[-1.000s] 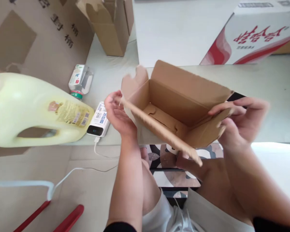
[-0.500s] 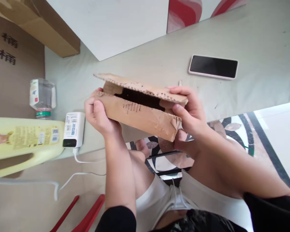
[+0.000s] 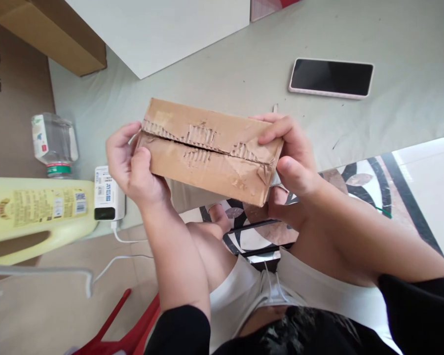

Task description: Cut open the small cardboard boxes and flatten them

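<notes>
A small brown cardboard box (image 3: 207, 153) is held between my two hands above my lap, near the table edge. Its two long top flaps meet, with only a thin dark gap along the seam and torn, ridged patches on both sides. My left hand (image 3: 135, 165) grips the left end, thumb on the near flap and fingers partly behind. At the right end, my right hand (image 3: 290, 153) holds the box with its fingers over the far flap and its thumb at the side. The box's contents are hidden.
A phone (image 3: 331, 78) lies on the cloth-covered table (image 3: 222, 79). At the left are a clear bottle (image 3: 55, 143), a yellow jug (image 3: 40, 212), a white power bank (image 3: 109, 195) with a cable, and a large carton (image 3: 70, 39). A red stool (image 3: 122, 330) stands below.
The far flap has folded down, so the wide opening is now a narrow seam. My left hand has shifted left and up along the box end; the right thumb has moved off the top.
</notes>
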{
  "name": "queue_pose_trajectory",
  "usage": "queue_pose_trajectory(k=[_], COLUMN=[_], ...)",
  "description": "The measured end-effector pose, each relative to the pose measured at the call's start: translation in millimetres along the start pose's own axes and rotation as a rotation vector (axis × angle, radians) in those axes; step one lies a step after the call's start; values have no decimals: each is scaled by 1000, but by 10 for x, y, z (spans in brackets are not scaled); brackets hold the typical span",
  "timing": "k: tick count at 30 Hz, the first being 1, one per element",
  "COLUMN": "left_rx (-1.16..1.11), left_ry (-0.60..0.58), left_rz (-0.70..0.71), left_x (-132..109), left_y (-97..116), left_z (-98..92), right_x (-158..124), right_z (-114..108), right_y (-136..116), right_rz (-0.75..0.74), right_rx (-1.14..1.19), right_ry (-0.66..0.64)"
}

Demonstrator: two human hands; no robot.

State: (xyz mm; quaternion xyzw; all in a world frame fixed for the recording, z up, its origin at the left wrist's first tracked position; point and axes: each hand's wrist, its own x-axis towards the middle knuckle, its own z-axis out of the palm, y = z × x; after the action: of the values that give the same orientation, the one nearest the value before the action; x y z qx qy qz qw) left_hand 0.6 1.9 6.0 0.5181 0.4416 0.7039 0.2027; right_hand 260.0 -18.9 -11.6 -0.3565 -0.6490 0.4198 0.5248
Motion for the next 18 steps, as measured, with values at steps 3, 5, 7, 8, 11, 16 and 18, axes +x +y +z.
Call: queue_pose_trajectory(k=[3, 5, 7, 8, 11, 16, 18], left_rx=[36, 42, 40, 39, 37, 8, 10], left_ry=[-128, -152, -153, -147, -124, -50, -14], left_rz=[108, 97, 123, 146, 176, 138, 115], left_x=[29, 22, 4, -5, -23, -31, -23], left_y=[-118, -130, -97, -76, -32, -36, -46], left_z=[-136, -160, -140, -124, -75, -35, -40], right_x=[15, 15, 4, -4, -28, -29, -13], right_z=[18, 33, 42, 42, 32, 9, 2], right_y=[7, 9, 11, 14, 36, 148, 187], right_rz=[-38, -53, -46, -39, -27, 46, 67], right_rx=[19, 13, -8, -18, -30, -32, 33], right_ry=[-5, 2, 7, 5, -8, -23, -17])
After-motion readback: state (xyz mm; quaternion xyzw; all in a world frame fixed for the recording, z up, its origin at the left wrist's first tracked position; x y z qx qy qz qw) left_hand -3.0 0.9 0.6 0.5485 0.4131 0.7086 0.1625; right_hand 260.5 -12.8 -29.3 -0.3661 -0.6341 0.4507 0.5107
